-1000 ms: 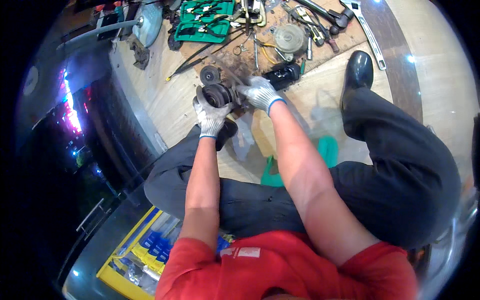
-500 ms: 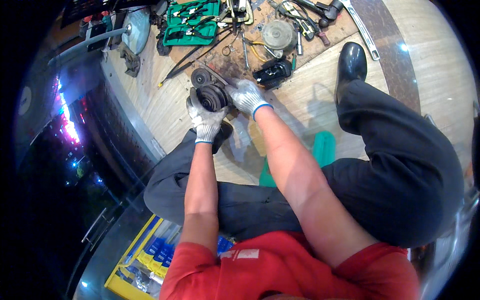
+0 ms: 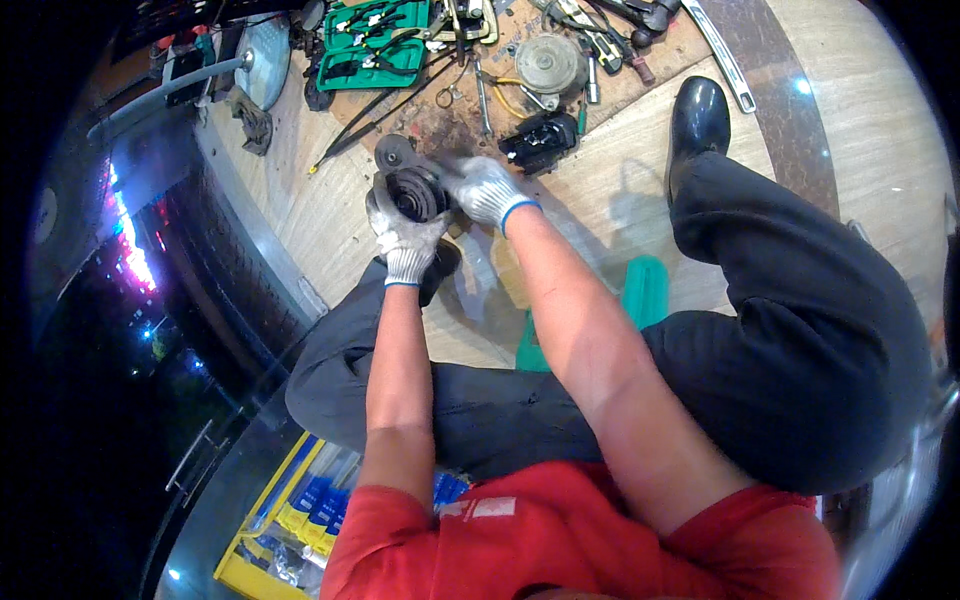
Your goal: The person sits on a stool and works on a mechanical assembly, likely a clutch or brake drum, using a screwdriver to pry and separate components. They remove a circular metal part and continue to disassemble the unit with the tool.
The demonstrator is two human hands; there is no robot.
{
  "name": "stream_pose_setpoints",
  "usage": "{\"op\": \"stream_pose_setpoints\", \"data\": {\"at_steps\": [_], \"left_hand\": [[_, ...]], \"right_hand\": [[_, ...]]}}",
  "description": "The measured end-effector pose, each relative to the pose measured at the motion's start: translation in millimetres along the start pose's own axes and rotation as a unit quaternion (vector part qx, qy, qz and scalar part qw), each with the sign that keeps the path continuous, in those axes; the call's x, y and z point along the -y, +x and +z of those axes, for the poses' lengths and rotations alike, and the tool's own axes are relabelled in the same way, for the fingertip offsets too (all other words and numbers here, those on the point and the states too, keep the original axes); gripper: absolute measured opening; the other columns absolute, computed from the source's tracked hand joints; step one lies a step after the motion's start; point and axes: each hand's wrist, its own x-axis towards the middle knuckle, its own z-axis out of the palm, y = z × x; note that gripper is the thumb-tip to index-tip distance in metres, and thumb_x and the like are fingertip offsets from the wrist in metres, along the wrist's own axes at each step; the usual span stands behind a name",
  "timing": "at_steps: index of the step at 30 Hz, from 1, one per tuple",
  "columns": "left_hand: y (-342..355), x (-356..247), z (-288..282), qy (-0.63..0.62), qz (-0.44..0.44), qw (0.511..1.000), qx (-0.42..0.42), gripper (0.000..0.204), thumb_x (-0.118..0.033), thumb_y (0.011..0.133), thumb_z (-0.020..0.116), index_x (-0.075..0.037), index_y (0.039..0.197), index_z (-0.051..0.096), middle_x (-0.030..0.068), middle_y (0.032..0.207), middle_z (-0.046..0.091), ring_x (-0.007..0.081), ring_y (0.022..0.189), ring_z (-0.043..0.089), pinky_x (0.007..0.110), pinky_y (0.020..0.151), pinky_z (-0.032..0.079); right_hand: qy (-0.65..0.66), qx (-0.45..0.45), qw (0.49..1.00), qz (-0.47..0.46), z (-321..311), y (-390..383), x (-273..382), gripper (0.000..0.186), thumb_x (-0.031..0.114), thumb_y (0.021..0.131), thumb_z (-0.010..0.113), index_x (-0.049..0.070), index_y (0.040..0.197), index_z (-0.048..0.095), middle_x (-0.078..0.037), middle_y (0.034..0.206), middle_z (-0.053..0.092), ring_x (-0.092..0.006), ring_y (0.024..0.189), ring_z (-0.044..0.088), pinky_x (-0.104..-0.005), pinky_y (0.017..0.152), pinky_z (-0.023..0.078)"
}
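In white knitted gloves with blue cuffs, my left hand (image 3: 405,240) is wrapped round the side of a dark grooved pulley assembly (image 3: 415,197), which has a smaller round wheel (image 3: 395,153) at its upper end. My right hand (image 3: 482,192) is closed at the upper right of that assembly, its fingertips blurred over something dark that I cannot make out. A black housing part (image 3: 540,142) lies above and right of that hand on a stained cardboard sheet (image 3: 665,75).
Green tool cases (image 3: 370,62), a round metal part (image 3: 545,68), a hammer (image 3: 650,25) and a long wrench (image 3: 722,55) lie beyond my hands. My bent legs and shoe (image 3: 700,115) frame the work, with a green stool (image 3: 645,290) below and a yellow-edged tray (image 3: 255,535) at lower left.
The whole view has shifted slightly left and up. The flat bar seen at my right hand earlier is now a blur. My left hand keeps its grip on the pulley assembly.
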Motion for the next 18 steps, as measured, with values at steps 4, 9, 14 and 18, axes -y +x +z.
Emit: {"op": "stream_pose_setpoints", "data": {"at_steps": [4, 9, 14, 18], "left_hand": [[-4, 8, 0, -0.030, 0.030, 0.999, -0.011, 0.133, -0.039, 0.047, 0.098, -0.001, 0.152, 0.025, 0.0262, 0.138, 0.046, 0.0406, 0.127, 0.049, 0.048, 0.110, 0.042], [-2, 1, -7, -0.006, 0.025, 0.999, 0.027, 0.135, -0.042, 0.046, 0.099, 0.000, 0.152, 0.026, 0.0280, 0.144, 0.041, 0.0420, 0.132, 0.045, 0.048, 0.114, 0.039], [-4, 8, -6, -0.204, -0.081, 0.976, 0.009, 0.134, -0.040, 0.053, 0.098, 0.005, 0.153, 0.022, 0.0285, 0.141, 0.046, 0.0405, 0.132, 0.047, 0.047, 0.114, 0.039], [-15, 4, 1, -0.050, -0.192, 0.979, 0.042, 0.127, -0.054, 0.063, 0.090, 0.012, 0.150, 0.027, 0.0321, 0.142, 0.049, 0.0405, 0.130, 0.052, 0.039, 0.110, 0.042]], "right_hand": [[0.092, -0.063, 0.993, 0.033, 12, 0, -5, 0.035, 0.034, 0.094, 0.056, 0.006, 0.109, 0.072, -0.025, 0.114, 0.068, -0.0430, 0.109, 0.064, -0.0495, 0.093, 0.052], [-0.039, 0.039, 0.998, -0.011, 6, 14, -19, 0.040, 0.039, 0.094, 0.055, 0.006, 0.109, 0.073, -0.027, 0.113, 0.068, -0.0423, 0.107, 0.064, -0.0496, 0.093, 0.051], [0.080, -0.035, 0.996, 0.000, -2, -1, -7, 0.042, 0.040, 0.093, 0.054, 0.008, 0.115, 0.071, -0.025, 0.114, 0.068, -0.0422, 0.107, 0.064, -0.0491, 0.093, 0.051], [0.027, -0.010, 1.000, 0.008, -19, -1, -7, 0.041, 0.038, 0.094, 0.051, 0.010, 0.116, 0.071, -0.023, 0.114, 0.069, -0.0410, 0.108, 0.065, -0.0491, 0.093, 0.051]]}}
